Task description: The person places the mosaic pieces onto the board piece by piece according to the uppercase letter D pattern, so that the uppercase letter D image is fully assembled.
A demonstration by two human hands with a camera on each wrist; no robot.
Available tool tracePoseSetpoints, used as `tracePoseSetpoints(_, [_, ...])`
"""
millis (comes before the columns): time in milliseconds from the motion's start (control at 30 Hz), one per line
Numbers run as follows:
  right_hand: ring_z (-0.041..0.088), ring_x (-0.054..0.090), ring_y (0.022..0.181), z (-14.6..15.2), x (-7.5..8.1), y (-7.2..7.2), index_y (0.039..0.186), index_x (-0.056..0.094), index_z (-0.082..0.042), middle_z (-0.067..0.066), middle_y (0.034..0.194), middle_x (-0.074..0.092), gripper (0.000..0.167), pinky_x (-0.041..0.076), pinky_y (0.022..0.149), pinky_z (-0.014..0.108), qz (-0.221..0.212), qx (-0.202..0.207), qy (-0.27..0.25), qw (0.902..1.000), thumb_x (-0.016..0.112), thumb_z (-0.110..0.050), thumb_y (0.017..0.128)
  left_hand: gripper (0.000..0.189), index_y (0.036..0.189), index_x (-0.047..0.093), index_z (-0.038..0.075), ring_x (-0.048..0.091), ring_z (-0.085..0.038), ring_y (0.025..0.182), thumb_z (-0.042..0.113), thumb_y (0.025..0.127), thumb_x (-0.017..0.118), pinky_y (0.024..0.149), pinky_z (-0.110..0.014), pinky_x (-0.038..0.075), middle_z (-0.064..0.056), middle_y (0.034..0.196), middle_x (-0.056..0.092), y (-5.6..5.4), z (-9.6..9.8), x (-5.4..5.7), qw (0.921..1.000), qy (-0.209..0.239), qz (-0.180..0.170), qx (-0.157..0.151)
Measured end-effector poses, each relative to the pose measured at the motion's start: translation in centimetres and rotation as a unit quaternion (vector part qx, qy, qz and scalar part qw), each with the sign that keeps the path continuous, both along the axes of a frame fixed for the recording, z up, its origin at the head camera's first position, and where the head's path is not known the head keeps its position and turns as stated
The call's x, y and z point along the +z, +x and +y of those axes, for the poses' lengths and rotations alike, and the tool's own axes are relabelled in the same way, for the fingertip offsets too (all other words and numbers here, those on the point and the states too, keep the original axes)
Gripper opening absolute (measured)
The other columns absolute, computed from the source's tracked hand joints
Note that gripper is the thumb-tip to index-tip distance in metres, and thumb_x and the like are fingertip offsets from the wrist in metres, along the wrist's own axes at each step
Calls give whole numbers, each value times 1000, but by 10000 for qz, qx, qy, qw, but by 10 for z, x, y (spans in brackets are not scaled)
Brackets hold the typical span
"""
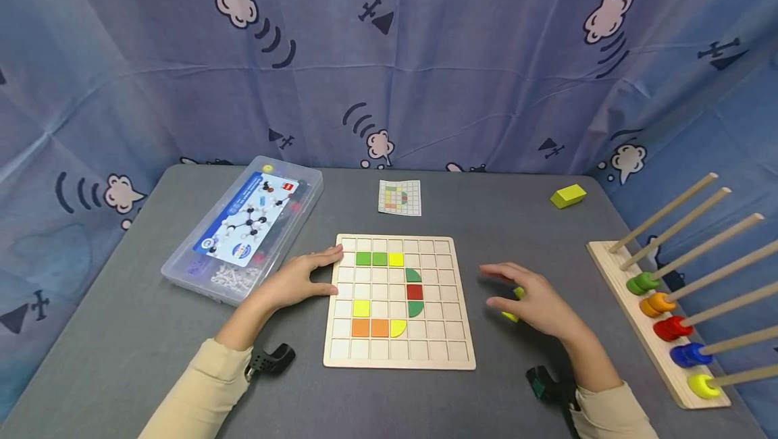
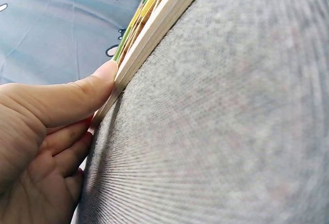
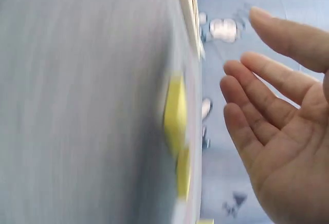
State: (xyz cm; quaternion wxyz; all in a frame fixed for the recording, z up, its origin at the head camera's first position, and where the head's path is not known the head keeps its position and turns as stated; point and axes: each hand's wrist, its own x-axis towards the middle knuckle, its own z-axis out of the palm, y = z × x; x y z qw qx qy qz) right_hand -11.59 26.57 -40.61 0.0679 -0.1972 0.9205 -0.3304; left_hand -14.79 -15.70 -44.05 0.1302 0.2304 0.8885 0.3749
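A wooden grid board [image 1: 398, 363] lies on the grey table, holding green squares [image 1: 371, 259], yellow squares [image 1: 361, 308], a red square [image 1: 415, 292], orange squares [image 1: 360, 327] and a few rounded pieces in green and yellow. My left hand [image 1: 304, 281] touches the board's left edge with thumb and fingertips; in the left wrist view the thumb [image 2: 77, 98] presses the side of the wood. To the right of the board, my right hand [image 1: 535, 300] hovers with fingers extended, holding nothing. Beneath it are small yellow pieces [image 3: 176, 111] on the table, partly hidden in the head view.
Behind the board lies a small printed grid card [image 1: 400, 197] with a coloured pattern. A clear plastic case [image 1: 243, 223] with a molecule label sits at left. A yellow block [image 1: 568, 196] rests at the back right. Along the right edge stands a peg rack [image 1: 608, 256] with coloured rings.
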Motion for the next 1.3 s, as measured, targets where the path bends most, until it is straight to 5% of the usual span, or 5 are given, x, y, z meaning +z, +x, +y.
tracePoseSetpoints(533, [15, 53, 113, 66, -12, -2, 130, 57, -6, 13, 129, 58, 48, 43, 88, 15, -405, -303, 246, 9984, 69, -26, 88, 73, 143, 42, 5, 29, -32, 141, 25, 81, 75, 112, -52, 27, -9, 151, 35, 0, 1, 1, 10000, 7, -44, 56])
tracePoseSetpoints(800, [-6, 48, 101, 70, -23, -2, 121, 64, -8, 10, 118, 59, 37, 42, 82, 12, 52, -214, 80, 9997, 70, -15, 85, 73, 143, 42, 5, 29, -34, 140, 26, 81, 74, 111, -52, 27, -10, 151, 35, 1, 1, 2, 10000, -7, -38, 41])
tracePoseSetpoints(1300, [-2, 48, 93, 67, -29, -1, 108, 67, -12, 4, 108, 60, 25, 42, 77, 17, 47, -796, 287, 9964, 72, -20, 85, 73, 143, 42, 5, 29, -34, 140, 26, 81, 74, 111, -53, 27, -9, 152, 34, 0, 1, 2, 10000, -36, -18, 8])
